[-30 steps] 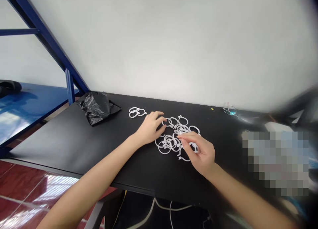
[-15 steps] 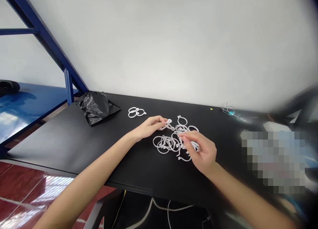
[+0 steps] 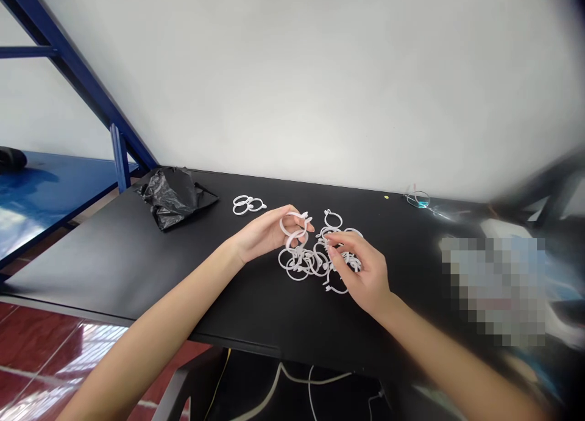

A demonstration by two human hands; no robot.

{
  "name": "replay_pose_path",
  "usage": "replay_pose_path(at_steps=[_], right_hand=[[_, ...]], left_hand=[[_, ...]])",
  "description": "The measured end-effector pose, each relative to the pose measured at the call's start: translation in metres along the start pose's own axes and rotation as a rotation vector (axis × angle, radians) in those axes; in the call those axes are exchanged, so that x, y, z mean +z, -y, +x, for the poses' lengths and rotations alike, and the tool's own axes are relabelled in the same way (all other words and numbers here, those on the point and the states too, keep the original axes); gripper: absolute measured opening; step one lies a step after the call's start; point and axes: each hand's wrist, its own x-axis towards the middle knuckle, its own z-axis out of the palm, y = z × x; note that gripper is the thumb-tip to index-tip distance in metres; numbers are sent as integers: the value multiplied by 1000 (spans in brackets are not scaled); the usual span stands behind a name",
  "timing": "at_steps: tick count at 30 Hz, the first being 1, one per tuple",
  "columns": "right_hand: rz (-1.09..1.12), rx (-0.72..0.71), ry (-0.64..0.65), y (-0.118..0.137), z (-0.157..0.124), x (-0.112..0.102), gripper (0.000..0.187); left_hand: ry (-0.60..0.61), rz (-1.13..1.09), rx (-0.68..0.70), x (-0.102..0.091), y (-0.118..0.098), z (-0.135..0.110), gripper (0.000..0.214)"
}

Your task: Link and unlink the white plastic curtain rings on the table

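A heap of white plastic rings [image 3: 315,259] lies in the middle of the black table [image 3: 114,268]. My left hand [image 3: 265,233] is lifted just above the heap's left edge, its fingers pinched on one white ring [image 3: 292,226] that it holds up, with another ring hanging under it. My right hand [image 3: 361,268] rests on the right side of the heap, fingers curled down among the rings; whether it grips one is hidden.
A small linked group of white rings [image 3: 247,205] lies apart at the back left. A crumpled black plastic bag [image 3: 171,195] sits further left. A small clear thing [image 3: 418,198] lies near the wall. A blue steel frame [image 3: 114,153] stands to the left. Cables [image 3: 292,384] hang below the table.
My left hand closed on a ring at the heap's far edge and raised it off the table. My right hand stayed on the heap, shifting slightly.
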Motion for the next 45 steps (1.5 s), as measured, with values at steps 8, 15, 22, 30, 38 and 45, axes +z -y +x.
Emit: replay_pose_path(at_steps=[8, 15, 22, 30, 38, 45], right_hand=[[90, -72, 260, 9, 1, -2, 13], [143, -75, 318, 6, -1, 0, 36], [59, -14, 204, -3, 6, -9, 36], [-131, -17, 135, -8, 8, -13, 32], [-269, 155, 104, -19, 15, -20, 27], [-345, 259, 159, -21, 16, -22, 21]], left_hand=[[142, 10, -51, 10, 4, -5, 34], [144, 11, -42, 1, 4, -4, 31], [4, 178, 125, -4, 3, -3, 24], [-71, 594, 88, 5, 9, 0, 28], [-159, 1063, 273, 1, 12, -2, 29], [-153, 973, 335, 2, 13, -1, 32]])
